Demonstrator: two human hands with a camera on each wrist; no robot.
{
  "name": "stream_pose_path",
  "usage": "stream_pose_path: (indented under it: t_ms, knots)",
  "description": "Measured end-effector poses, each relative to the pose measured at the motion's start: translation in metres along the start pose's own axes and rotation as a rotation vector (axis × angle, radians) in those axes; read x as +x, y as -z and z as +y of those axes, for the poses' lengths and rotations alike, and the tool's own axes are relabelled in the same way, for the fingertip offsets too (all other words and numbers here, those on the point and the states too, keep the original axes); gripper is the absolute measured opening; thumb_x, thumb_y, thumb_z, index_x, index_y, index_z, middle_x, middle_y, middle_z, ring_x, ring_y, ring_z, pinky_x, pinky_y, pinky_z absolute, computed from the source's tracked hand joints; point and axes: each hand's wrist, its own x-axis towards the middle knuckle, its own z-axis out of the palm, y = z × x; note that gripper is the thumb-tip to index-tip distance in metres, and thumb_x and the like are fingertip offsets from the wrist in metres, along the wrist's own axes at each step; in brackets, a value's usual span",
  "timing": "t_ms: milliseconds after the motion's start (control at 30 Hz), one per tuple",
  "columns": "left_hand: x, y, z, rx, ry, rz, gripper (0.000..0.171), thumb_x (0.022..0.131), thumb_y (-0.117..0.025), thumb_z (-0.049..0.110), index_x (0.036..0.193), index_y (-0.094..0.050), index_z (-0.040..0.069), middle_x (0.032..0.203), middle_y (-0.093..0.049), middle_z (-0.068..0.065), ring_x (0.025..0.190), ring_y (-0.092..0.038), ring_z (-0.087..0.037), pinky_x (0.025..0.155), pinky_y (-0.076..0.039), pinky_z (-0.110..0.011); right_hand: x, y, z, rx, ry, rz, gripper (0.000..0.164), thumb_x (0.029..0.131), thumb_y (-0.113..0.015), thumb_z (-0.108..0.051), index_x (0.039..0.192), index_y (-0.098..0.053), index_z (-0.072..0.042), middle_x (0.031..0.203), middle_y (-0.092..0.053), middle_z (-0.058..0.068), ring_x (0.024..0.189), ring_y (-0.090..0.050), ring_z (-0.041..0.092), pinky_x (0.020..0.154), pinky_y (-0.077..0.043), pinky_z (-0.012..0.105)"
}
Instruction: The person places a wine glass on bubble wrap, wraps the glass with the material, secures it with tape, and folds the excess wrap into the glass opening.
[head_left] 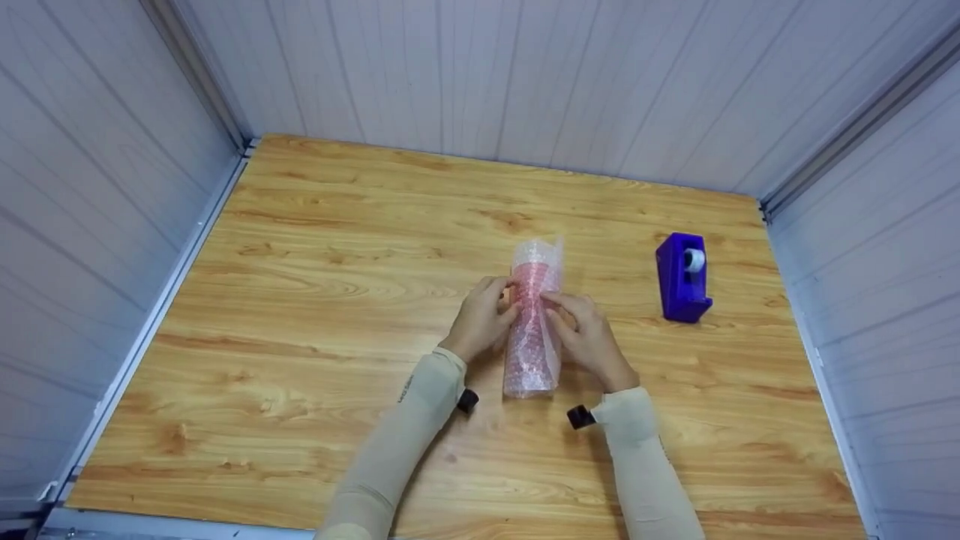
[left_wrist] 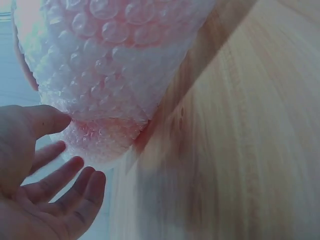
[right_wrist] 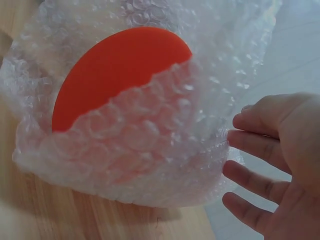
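A red cylinder-shaped object (right_wrist: 120, 75) lies inside a sheet of bubble wrap (head_left: 530, 367) rolled around it in the middle of the table. Its flat round end shows through the wrap's open near end in the right wrist view. From the left side, my left hand (head_left: 481, 316) touches the roll; its thumb (left_wrist: 55, 119) meets the wrap while the other fingers are loosely spread. My right hand (head_left: 589, 336) is at the roll's right side, with nearly straight fingertips right at the loose edge of the wrap.
A purple tape dispenser (head_left: 681, 281) with a roll of white tape (head_left: 694, 260) stands to the right of the bubble-wrapped roll. The wood-grain table (head_left: 300, 315) is bounded by pale panel walls (head_left: 480, 75) at the back and sides.
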Motion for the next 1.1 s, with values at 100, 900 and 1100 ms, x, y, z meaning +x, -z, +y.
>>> stream_pose_path:
  t_ms: [100, 900, 1100]
  knots:
    - [0.002, 0.001, 0.0, 0.003, -0.105, -0.001, 0.048, 0.091, -0.071, 0.004, 0.138, -0.059, 0.008, 0.123, -0.059, -0.014, 0.108, -0.06, -0.026, 0.092, -0.051, -0.034, 0.002, -0.003, -0.003, -0.021, 0.01, 0.011, 0.03, 0.097, -0.068, -0.013, 0.125, -0.068, -0.004, 0.124, -0.067, 0.012, 0.112, -0.057, 0.031, 0.098, -0.045, 0.047]
    - [0.011, 0.001, 0.009, 0.152, -0.14, -0.064, 0.039, 0.103, -0.057, 0.026, 0.141, -0.06, 0.016, 0.133, -0.052, -0.018, 0.107, -0.06, -0.025, 0.087, -0.052, -0.036, 0.003, -0.007, -0.019, -0.137, 0.005, -0.015, 0.024, 0.085, -0.071, 0.002, 0.108, -0.067, 0.0, 0.1, -0.064, 0.012, 0.093, -0.063, 0.025, 0.083, -0.055, 0.033]
    - [0.01, -0.001, 0.008, 0.217, -0.144, -0.035, 0.04, 0.103, -0.057, 0.03, 0.14, -0.059, 0.017, 0.133, -0.053, -0.017, 0.108, -0.059, -0.028, 0.084, -0.053, -0.04, 0.005, -0.007, -0.022, -0.15, 0.005, -0.035, 0.024, 0.086, -0.07, 0.003, 0.109, -0.066, -0.001, 0.097, -0.066, 0.01, 0.09, -0.062, 0.026, 0.081, -0.054, 0.037]
